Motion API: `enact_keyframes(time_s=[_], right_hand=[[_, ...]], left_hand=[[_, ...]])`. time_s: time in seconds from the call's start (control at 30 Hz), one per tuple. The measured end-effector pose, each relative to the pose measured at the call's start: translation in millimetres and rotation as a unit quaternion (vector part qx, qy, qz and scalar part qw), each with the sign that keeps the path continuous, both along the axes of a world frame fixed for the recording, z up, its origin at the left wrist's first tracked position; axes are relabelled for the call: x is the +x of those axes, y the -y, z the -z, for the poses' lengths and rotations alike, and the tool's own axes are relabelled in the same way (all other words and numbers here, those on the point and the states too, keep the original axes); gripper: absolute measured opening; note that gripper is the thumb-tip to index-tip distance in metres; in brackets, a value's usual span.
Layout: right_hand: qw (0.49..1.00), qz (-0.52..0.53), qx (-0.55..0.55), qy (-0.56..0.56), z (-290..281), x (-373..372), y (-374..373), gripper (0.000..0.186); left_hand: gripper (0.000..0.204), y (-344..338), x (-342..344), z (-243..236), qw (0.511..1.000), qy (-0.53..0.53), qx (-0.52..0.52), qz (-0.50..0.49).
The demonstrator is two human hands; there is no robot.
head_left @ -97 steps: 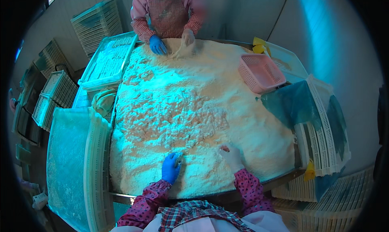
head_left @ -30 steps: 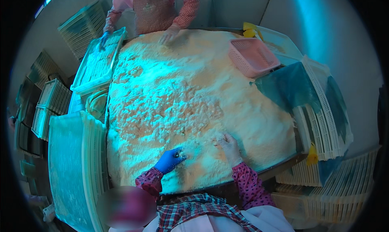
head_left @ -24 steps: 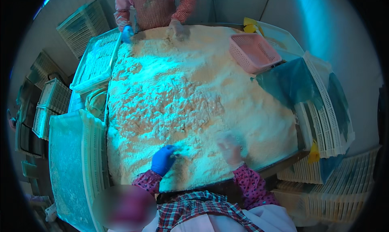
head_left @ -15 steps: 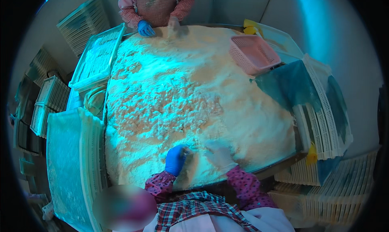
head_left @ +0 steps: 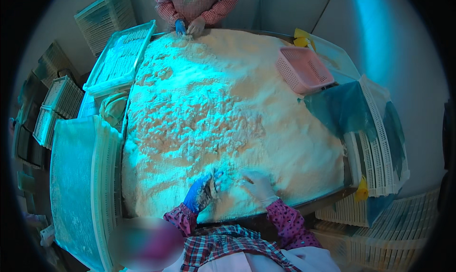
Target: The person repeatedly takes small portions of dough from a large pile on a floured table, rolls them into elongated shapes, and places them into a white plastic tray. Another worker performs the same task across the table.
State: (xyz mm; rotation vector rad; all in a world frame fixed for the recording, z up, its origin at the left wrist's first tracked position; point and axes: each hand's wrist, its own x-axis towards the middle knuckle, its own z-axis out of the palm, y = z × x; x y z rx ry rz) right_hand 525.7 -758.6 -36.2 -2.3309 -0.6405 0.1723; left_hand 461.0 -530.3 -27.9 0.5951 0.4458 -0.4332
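Note:
A broad bed of pale crumbs (head_left: pixel 289 153), lumpy in the middle, covers the table. Near its front edge, my left hand (head_left: pixel 202 191), in a blue glove, is closed and dusted with crumbs, with a crumb-coated lump at its fingers that I cannot make out. My right hand (head_left: pixel 256 184), in a pale translucent glove, rests just to the right in the crumbs, fingers apart and slightly bent, with nothing visible in them.
Across the table a co-worker (head_left: pixel 194 6) works both gloved hands in the crumbs. Mesh tray stacks (head_left: pixel 76 186) and a filled tray (head_left: pixel 114 60) line the left; a pink basket (head_left: pixel 304 70), green sheets (head_left: pixel 339 105), yellow objects (head_left: pixel 361 189) and more trays (head_left: pixel 375 162) line the right.
My hands have shifted slightly, and my left hand now shows far more crumbs on it. The co-worker's hands have come close together at the far edge.

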Motion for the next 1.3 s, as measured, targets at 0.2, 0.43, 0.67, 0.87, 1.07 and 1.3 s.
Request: enact_keyframes(time_s=[0.2, 0.43, 0.67, 0.87, 1.07, 1.3], right_hand=[[0.931, 0.106, 0.246, -0.246, -1, 2, -19, 0.026], [0.988, -0.02, 0.128, 0.088, -44, -48, -63, 0.028], [0.962, -0.154, 0.154, 0.165, -49, -39, -105, 0.048], [0.96, -0.104, 0.115, 0.233, -42, -34, -101, 0.05], [0.978, -0.017, 0.089, 0.186, -36, -21, -124, 0.051], [0.956, -0.179, 0.221, -0.077, -36, -21, -191, 0.059]], left_hand=[[0.053, 8, -5, 17, 0.971, 0.058, -0.199, -0.12], [0.056, 25, 9, -3, 0.962, 0.128, -0.169, -0.175], [0.053, 37, -12, 94, 0.962, 0.271, 0.021, -0.019], [0.05, 49, -3, -10, 0.947, 0.222, 0.002, -0.231], [0.058, 15, -24, 4, 0.99, 0.057, 0.041, -0.126], [0.048, -98, -36, 16, 0.892, -0.016, 0.172, -0.417]])
